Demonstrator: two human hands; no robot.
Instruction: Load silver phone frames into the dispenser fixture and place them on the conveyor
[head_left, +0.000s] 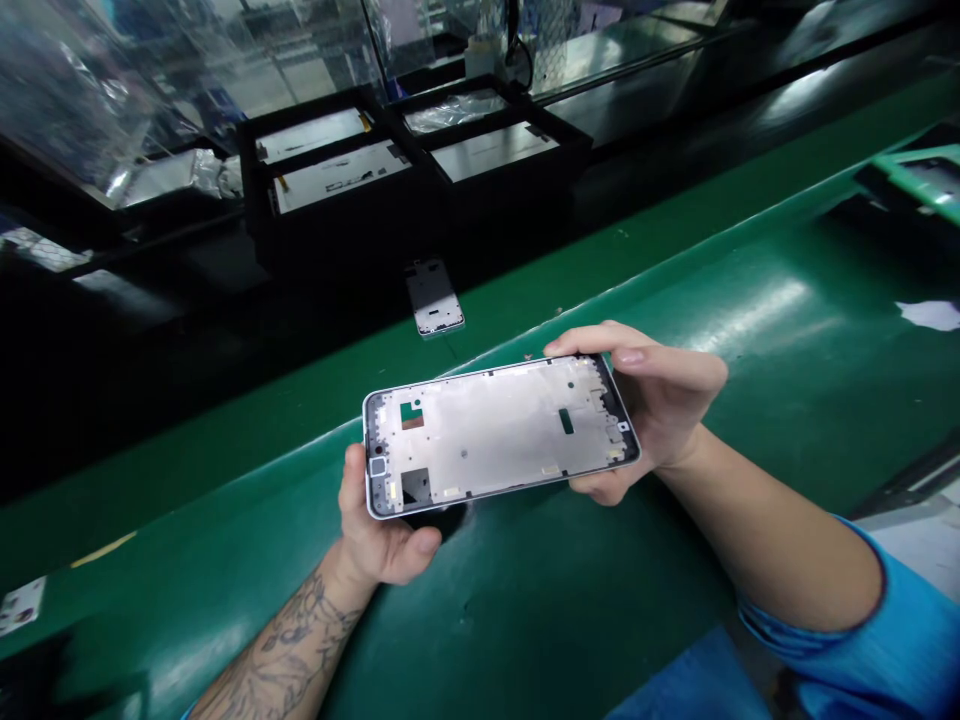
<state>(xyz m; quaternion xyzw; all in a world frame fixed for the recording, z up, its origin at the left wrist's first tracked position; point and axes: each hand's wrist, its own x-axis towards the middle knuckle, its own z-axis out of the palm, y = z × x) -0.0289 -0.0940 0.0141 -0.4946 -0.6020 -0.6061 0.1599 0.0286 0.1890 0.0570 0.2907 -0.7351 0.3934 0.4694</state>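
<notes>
A silver phone frame (495, 430) with dark ends and small cut-outs is held sideways above the green work surface, its flat metal face toward me. My left hand (382, 530) grips its left end from below, the thumb lying near the lower edge and a finger at the side. Around the right end closes my right hand (652, 400), with fingers on the upper edge, the corner and the underside. Parts of both hands are hidden behind the frame. Beyond it, a second phone frame (435, 297) lies flat on the green surface.
Black trays (420, 190) holding flat silvery panels stand at the back. Clear plastic sheeting (172, 90) hangs behind them. A green-edged object (922, 180) is at the far right, near a white scrap (930, 315). A white card-like piece (22, 605) lies at the left edge.
</notes>
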